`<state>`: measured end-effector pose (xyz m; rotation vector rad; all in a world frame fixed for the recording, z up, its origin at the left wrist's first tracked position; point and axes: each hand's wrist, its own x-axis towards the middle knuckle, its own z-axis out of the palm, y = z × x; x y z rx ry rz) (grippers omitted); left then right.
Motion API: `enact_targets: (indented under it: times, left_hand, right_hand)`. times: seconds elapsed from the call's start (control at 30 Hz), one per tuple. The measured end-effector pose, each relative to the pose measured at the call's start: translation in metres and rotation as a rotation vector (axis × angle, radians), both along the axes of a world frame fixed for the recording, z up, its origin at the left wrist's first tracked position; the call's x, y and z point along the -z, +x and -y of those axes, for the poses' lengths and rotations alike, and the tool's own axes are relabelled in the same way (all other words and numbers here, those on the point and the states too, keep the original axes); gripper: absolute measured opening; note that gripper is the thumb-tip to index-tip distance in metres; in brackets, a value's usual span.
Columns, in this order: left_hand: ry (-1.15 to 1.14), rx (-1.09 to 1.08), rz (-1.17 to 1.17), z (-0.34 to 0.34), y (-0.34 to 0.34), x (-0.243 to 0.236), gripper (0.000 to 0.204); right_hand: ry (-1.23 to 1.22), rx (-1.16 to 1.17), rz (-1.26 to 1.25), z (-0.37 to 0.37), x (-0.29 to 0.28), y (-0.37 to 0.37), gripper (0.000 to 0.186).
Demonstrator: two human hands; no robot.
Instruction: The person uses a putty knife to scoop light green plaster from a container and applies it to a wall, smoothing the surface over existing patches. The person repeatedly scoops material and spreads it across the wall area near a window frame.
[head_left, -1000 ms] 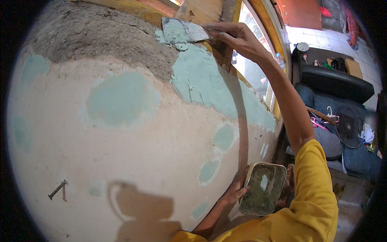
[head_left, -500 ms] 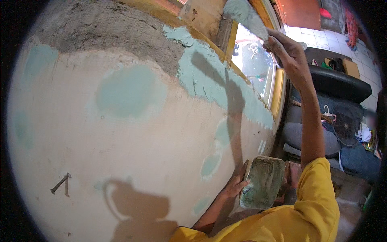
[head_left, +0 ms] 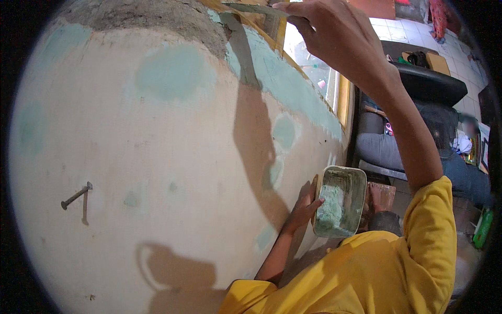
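My right hand point(head_left: 340, 29) reaches up at the top, its fingers closed on a putty knife point(head_left: 251, 8). The blade shows nearly edge-on against the upper wall by the window frame, and its handle is mostly hidden by the hand. My left hand point(head_left: 302, 210) grips the left rim of a rectangular tub point(head_left: 356, 209). Pale green putty point(head_left: 330, 204) lies inside it. The beige wall point(head_left: 172, 141) carries green putty patches point(head_left: 172, 70) and a wider green band point(head_left: 293, 86) beneath the window.
A large nail point(head_left: 77, 197) sticks out of the wall at the left. Rough bare cement point(head_left: 141, 14) runs along the top. The window frame point(head_left: 342, 102) is at the upper right. Beyond stand a dark sofa point(head_left: 431, 83) and a green bottle-like object point(head_left: 482, 229) on the floor side.
My right hand has moved left with the putty knife, bringing it near the upper wall. The tub has tilted or shifted, showing more putty inside. The whole view has shifted slightly.
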<state>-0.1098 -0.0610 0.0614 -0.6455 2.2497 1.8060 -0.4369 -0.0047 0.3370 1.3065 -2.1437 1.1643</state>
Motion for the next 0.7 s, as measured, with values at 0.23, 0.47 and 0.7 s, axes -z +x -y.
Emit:
enact_targets:
  times: [0.23, 0.47, 0.7]
  left_hand:
    - [-0.001, 0.02, 0.061, -0.009, -0.024, -0.031, 0.088]
    - [0.074, -0.006, -0.107, 0.0, -0.006, -0.014, 0.085]
    - [-0.252, 0.05, 0.011, -0.004, -0.013, -0.025, 0.081]
  right_hand:
    - [-0.095, 0.043, -0.147, 0.001, -0.005, 0.022, 0.011]
    - [-0.067, -0.137, 0.069, 0.038, 0.018, 0.074, 0.023]
    - [-0.196, -0.082, 0.171, 0.052, 0.019, 0.114, 0.027]
